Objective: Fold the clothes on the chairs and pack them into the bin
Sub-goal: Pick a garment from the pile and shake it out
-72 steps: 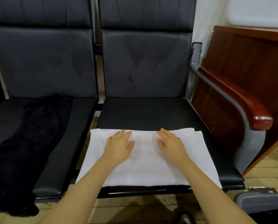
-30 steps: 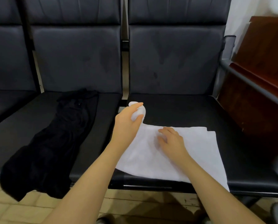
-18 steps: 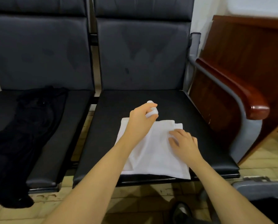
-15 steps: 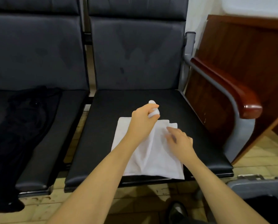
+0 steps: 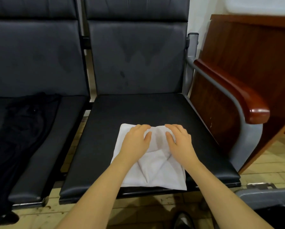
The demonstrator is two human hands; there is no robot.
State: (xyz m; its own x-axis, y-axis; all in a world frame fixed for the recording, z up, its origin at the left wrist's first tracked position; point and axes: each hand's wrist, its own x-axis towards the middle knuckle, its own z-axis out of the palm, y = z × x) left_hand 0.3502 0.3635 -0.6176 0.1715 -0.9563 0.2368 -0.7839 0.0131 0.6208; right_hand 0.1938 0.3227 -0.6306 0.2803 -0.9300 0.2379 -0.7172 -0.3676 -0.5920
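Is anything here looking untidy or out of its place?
The black garment sprawls unfolded on the left chair, its end hanging over the front edge toward the floor. The white cloth still shows diagonal creases.

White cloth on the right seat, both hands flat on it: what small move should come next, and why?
Probably slide both hands outward to smooth it. The left hand and right hand press the far half of the cloth, and creases still fan out below them.

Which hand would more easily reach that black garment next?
Probably the left hand: it rests on the white folded cloth on the side nearer the black garment, which lies on the neighbouring seat to its left.
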